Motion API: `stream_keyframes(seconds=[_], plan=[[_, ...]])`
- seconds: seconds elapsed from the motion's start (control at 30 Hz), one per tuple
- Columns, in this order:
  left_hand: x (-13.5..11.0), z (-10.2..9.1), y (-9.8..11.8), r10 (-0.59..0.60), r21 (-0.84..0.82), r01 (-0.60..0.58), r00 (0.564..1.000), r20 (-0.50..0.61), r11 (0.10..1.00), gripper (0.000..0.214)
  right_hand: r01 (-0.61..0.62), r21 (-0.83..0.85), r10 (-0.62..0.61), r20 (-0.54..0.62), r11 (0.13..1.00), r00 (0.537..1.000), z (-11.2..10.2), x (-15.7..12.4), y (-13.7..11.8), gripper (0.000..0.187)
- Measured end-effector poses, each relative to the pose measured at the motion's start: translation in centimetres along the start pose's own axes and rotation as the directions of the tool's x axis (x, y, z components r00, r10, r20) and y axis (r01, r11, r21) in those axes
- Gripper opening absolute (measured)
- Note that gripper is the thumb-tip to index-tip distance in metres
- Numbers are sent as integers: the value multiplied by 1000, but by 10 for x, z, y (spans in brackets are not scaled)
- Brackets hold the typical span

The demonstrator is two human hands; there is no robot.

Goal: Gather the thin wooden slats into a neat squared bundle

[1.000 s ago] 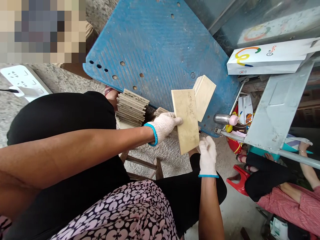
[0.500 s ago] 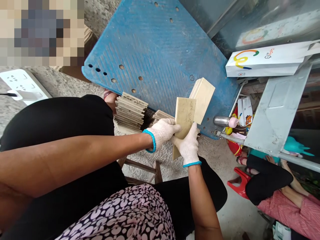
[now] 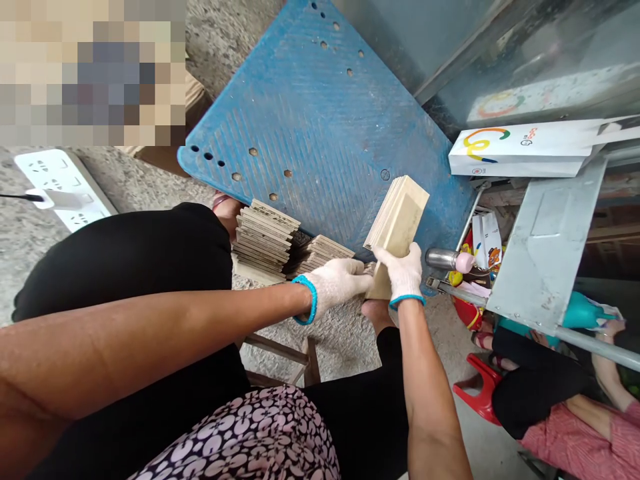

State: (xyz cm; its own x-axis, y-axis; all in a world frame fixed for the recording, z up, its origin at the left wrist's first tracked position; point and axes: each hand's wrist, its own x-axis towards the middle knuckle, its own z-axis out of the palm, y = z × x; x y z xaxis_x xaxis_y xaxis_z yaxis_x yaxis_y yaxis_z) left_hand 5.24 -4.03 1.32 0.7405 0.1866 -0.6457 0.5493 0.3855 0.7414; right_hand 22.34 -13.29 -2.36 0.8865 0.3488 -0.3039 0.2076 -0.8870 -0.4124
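Right hand (image 3: 401, 270) gripping thin tan panel (image 3: 401, 230), right of frame center, at the blue platform's (image 3: 310, 120) lower edge.
Panel: long, flat, rectangular, dull tan face, a bit darker than the pale stack (image 3: 383, 217) it overlaps in view; tilted, top end toward upper right, middle partly hidden by the glove. Left hand (image 3: 333, 287): fingers at panel's lower left edge, can't tell if closed on it. Steel bottle (image 3: 441, 259) just right.
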Motion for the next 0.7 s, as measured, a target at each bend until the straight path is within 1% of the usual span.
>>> stream_keyframes(seconds=[0.07,0.1,0.2,0.3,0.37,0.43,0.6,0.7], plan=[[-4,-2,-1,-52,174,39,996,69,984,21,-71,-37,70,-27,997,997,-2,25,-4,105],[-6,-3,0,-71,254,40,991,115,966,23,-105,-51,103,-38,993,994,-2,37,-7,105],[-15,-8,7,-84,454,-24,973,215,891,29,-187,-93,181,-72,978,981,0,64,-16,106],[-22,-11,15,-71,573,-79,970,235,816,32,-259,-160,246,-94,953,965,6,81,-23,110],[-25,-13,19,-76,607,-91,967,244,790,31,-273,-187,260,-91,944,961,10,86,-28,112],[-27,-14,21,-89,613,-87,964,251,786,30,-270,-192,258,-85,943,962,13,89,-33,111],[-29,-18,19,-96,622,-87,962,255,779,28,-301,-220,289,-84,928,954,18,90,-45,112],[-29,-19,18,-125,637,-71,958,257,768,31,-326,-262,314,-88,909,945,19,90,-49,110]])
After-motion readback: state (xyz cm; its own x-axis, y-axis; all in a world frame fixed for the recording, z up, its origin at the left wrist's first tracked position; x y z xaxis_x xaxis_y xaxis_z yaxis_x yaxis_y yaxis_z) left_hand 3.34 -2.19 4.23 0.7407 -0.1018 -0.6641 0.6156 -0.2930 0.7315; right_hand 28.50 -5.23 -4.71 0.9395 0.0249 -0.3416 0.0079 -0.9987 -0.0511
